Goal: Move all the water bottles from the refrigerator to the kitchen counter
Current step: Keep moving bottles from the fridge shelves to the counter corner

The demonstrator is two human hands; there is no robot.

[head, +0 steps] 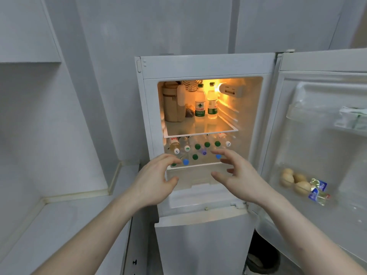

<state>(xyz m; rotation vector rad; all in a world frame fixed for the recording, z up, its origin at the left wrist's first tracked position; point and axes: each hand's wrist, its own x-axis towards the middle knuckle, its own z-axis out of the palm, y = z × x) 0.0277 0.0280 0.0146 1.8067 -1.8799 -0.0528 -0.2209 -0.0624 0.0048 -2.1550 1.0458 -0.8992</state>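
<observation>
The white refrigerator [206, 65] stands open and lit inside. Two green-labelled water bottles [199, 101] stand upright on the upper glass shelf [218, 129]. Below it, several bottles [207, 144] with green, blue and white caps stand packed on the lower shelf. My left hand [156, 179] hovers in front of the lower shelf's left part, fingers spread and slightly bent, holding nothing. My right hand [236, 173] hovers before the right part, also empty with fingers spread. The white kitchen counter [59, 225] lies to the left.
The fridge door [321, 135] hangs open at the right, carrying eggs [296, 180], foil packets and a white package in its racks. A beige bag [172, 104] and a white jug fill the upper shelf's left side. A closed lower fridge door sits beneath.
</observation>
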